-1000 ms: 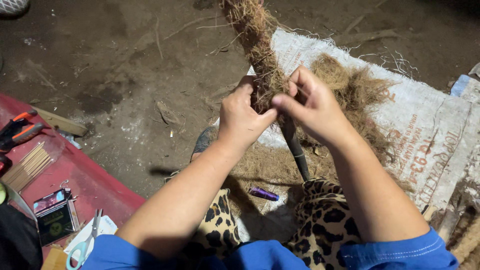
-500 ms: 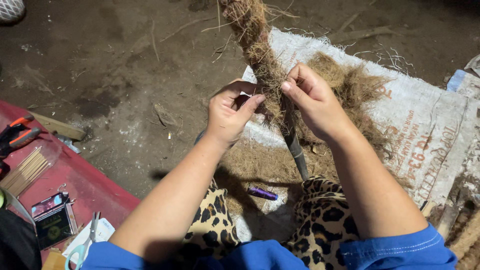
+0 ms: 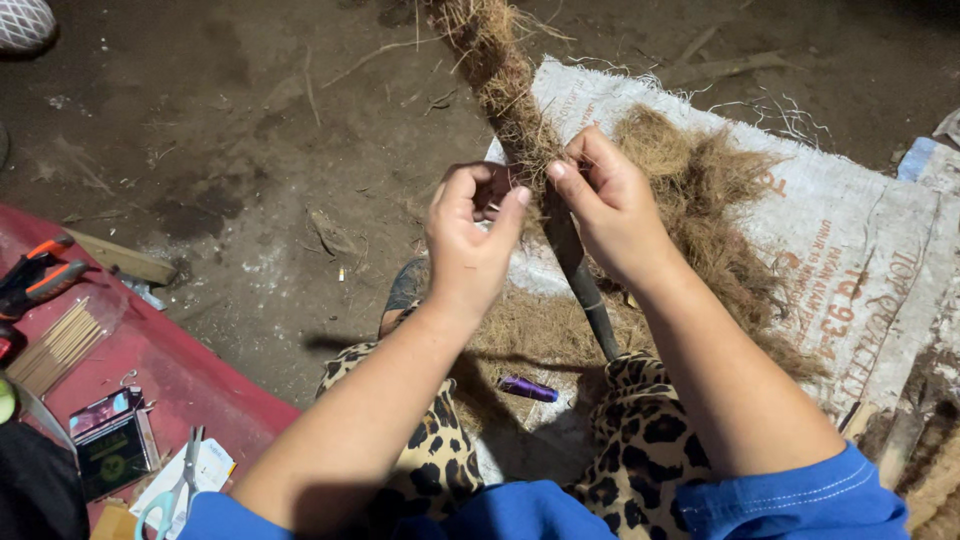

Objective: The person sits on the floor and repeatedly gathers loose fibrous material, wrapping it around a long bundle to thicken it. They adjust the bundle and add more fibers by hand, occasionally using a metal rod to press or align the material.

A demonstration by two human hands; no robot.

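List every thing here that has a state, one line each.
left hand: fingers curled, pinching fibre beside the pole
right hand: closed on the fibre wrap
fibre-wrapped pole: upper part covered, lower part bare
loose fibre: piled on the sack
woven sack: spread flat
scissors: lying on the red mat

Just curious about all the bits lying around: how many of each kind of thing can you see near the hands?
Fibre-wrapped pole: 1
Woven sack: 1
Purple lighter: 1
Scissors: 1
Pliers: 1
Stick bundle: 1
Total: 6
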